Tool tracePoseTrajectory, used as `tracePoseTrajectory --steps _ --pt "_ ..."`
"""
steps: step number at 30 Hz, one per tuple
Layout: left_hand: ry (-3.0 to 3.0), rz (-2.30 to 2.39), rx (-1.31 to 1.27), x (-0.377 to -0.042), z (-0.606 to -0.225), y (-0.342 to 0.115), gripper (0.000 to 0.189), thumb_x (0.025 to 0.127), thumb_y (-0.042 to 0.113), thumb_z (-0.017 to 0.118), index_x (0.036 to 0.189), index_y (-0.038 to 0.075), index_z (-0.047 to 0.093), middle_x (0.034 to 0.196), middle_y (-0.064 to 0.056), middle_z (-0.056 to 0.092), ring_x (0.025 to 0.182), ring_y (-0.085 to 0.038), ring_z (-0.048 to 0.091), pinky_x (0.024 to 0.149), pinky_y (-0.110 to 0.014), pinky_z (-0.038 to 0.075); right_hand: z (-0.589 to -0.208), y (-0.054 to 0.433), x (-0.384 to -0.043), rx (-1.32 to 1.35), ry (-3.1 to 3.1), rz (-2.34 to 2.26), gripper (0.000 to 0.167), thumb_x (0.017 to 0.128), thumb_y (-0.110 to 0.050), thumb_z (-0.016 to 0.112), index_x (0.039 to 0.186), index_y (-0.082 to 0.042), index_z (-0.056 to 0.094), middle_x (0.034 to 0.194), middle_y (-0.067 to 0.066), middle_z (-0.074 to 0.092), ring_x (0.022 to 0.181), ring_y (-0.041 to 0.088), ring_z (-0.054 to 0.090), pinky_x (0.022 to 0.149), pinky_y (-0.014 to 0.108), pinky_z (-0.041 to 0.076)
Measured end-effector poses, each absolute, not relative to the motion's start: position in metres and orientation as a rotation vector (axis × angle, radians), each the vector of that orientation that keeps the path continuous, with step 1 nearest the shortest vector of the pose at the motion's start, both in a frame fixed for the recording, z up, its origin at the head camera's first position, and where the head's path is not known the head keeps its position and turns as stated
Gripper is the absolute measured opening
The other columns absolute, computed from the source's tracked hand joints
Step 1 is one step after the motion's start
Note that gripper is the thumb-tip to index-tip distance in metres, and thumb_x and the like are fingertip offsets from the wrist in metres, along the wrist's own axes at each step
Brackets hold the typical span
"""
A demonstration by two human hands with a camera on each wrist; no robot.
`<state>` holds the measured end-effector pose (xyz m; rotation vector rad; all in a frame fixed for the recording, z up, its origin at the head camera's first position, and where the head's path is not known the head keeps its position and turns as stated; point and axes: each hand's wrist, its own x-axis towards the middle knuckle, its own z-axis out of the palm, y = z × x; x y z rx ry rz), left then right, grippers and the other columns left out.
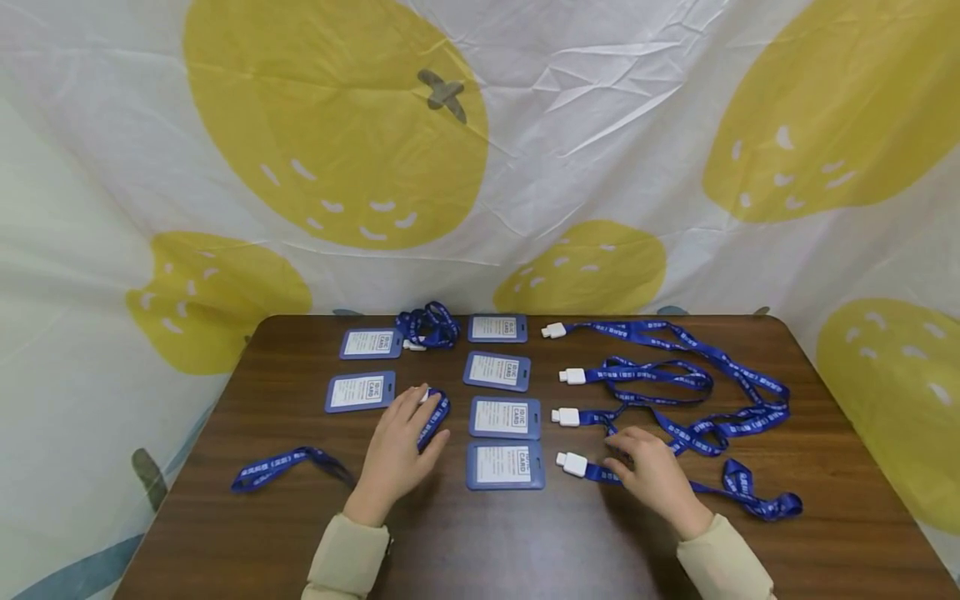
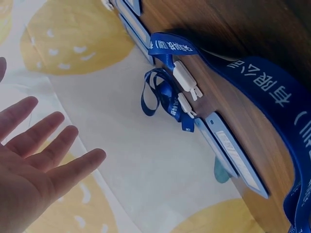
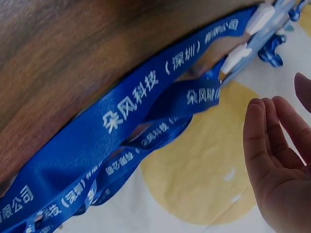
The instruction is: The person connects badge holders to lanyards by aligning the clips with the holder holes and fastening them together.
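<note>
My left hand (image 1: 401,450) hovers by a blue lanyard (image 1: 433,421) and partly covers it; in the left wrist view its fingers (image 2: 53,141) are spread and hold nothing. That lanyard's white clip (image 2: 184,77) points at a blue card holder (image 1: 360,392). My right hand (image 1: 652,471) is over the nearest right-hand lanyard (image 1: 592,473), whose white clip (image 1: 572,463) faces another card holder (image 1: 506,465). The right wrist view shows the fingers (image 3: 262,131) bent slightly and holding nothing, beside printed blue straps (image 3: 126,102).
Further card holders (image 1: 505,417) form a middle column, with lanyards (image 1: 660,375) stretched to their right. At the back left lie another holder (image 1: 371,342) and a bundled lanyard (image 1: 431,325). A loose strap (image 1: 277,467) lies at the left. A fruit-print cloth (image 1: 337,108) hangs behind the table.
</note>
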<state>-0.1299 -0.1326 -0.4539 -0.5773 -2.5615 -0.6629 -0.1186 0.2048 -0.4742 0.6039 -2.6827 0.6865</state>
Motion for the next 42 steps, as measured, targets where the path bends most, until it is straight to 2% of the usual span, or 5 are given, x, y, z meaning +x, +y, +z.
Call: tracePoseTrajectory --steps 8,15,25,42 --pt "-2.510 -0.676 -0.623 -0.129 -0.453 -0.133 0.041 0.076 0.014 0.072 0.112 -0.002 0.061 0.115 -0.020 0.057 0.107 -0.036 0.052 0.092 -0.047 0.040 -0.482 0.194 -0.123 0.668 -2.784 0.643 0.020 0.068 -0.005 0.077 0.085 0.002 0.068 0.081 0.007 0.061 0.075 0.022 0.059 0.068 0.038 0.050" --pt "-2.513 -0.673 -0.612 -0.129 -0.452 -0.134 0.039 0.077 0.014 0.071 0.111 -0.002 0.062 0.110 -0.019 0.059 0.103 -0.033 0.054 0.088 -0.046 0.043 -0.484 0.188 -0.127 0.755 -2.775 0.602 0.022 0.067 -0.008 0.078 0.084 0.001 0.067 0.079 0.006 0.060 0.072 0.021 0.058 0.065 0.037 0.050" --pt "-2.520 -0.659 -0.616 -0.128 -0.454 -0.133 0.035 0.078 0.015 0.069 0.110 0.003 0.063 0.108 -0.016 0.061 0.099 -0.030 0.057 0.083 -0.044 0.047 -0.488 0.184 -0.132 0.754 -2.806 0.555 0.027 0.064 -0.013 0.080 0.083 0.000 0.066 0.079 0.007 0.059 0.072 0.021 0.056 0.064 0.038 0.049" --pt "-2.524 -0.687 -0.633 -0.127 -0.456 -0.134 0.035 0.078 0.013 0.070 0.111 0.004 0.064 0.108 -0.014 0.062 0.099 -0.029 0.057 0.084 -0.042 0.047 -0.492 0.177 -0.137 0.738 -2.860 0.551 0.027 0.063 -0.012 0.081 0.083 0.001 0.067 0.078 0.006 0.059 0.072 0.020 0.055 0.066 0.037 0.049"
